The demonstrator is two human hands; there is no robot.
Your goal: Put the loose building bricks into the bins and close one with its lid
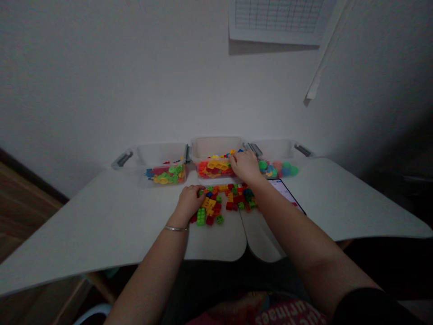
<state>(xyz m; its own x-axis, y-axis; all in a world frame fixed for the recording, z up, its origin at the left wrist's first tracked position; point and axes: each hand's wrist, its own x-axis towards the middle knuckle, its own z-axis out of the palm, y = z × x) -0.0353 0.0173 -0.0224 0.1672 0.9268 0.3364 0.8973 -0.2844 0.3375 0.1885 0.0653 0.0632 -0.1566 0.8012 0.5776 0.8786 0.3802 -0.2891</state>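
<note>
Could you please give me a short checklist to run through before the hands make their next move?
1. Middle bin open: ok, no lid visible on it.
2. Right hand at the middle bin: ok, at its front right.
3. Right hand's grip on a piece: cannot tell, fingertips hidden.
4. Left hand beside the loose bricks: ok, at their left edge.
5. Phone fully visible: not ok, right forearm partly covers it.

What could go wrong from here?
1. The right forearm crosses in front of the phone, so pulling back might nudge it.
2. The right hand is at the middle bin, apparently near its rim; a bump could shift the bin or spill pieces.
3. Loose bricks lie beside the tabletop seam; a sweep might push small ones into it.
</note>
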